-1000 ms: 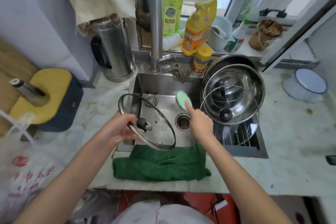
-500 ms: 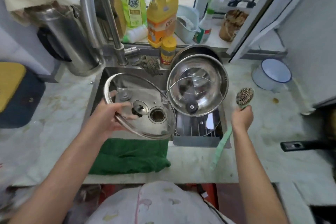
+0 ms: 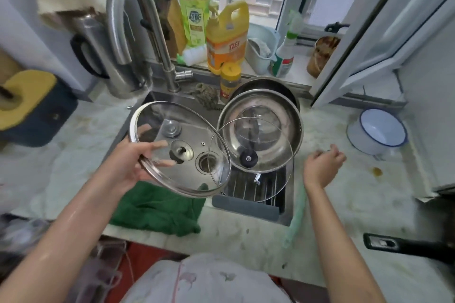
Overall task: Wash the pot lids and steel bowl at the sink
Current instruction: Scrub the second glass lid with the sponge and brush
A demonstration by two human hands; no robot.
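The left hand (image 3: pixel 128 162) holds the large round glass pot lid with its steel rim (image 3: pixel 157 115), fingers closed over the near-left edge and spread behind the glass, keeping it tilted above the stainless steel sink (image 3: pixel 288 206). The right hand (image 3: pixel 320 165) hovers over the pale marble-patterned counter (image 3: pixel 369 199) just right of the sink, fingers loosely curled and gripping nothing; a blurred pale green strip (image 3: pixel 295 214) shows below the wrist, and whether it is touched cannot be told. The step in hand looks like rinsing this lid under the curved steel faucet (image 3: pixel 128 15). Wet glass is slick, so the grip belongs on the metal rim, with the lid angled so that water sheets off into the basin. A smaller glass lid with a black knob (image 3: pixel 248 158) leans against the shiny round steel bowl (image 3: pixel 293 130) on the wire drying rack (image 3: pixel 256 187). A crumpled dark green cloth (image 3: pixel 157 209) drapes the sink's front edge.
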